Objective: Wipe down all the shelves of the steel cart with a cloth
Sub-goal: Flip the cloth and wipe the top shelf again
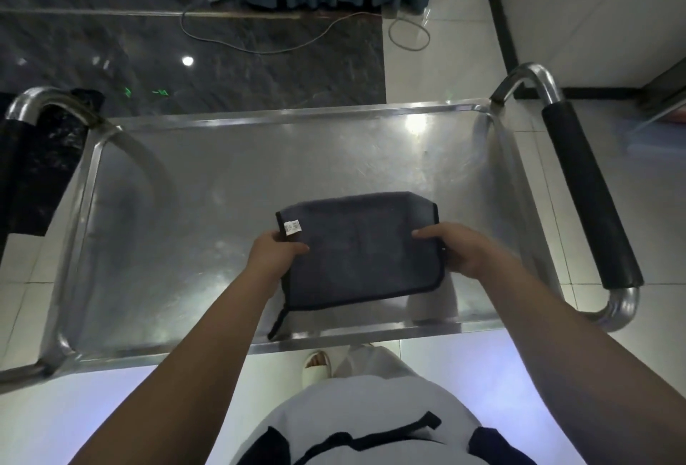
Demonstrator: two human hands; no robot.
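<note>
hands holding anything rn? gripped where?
Both hold the grey cloth above the cart's top shelf: left hand grips its left edge just below the white tag, right hand grips its right edge.

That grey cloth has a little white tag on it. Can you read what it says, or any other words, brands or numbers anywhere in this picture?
White tag on the grey cloth: printed marks, too small and blurred to read.
Green glowing marks reflected on the dark floor: not legible as text.
No other writing is visible.
</note>
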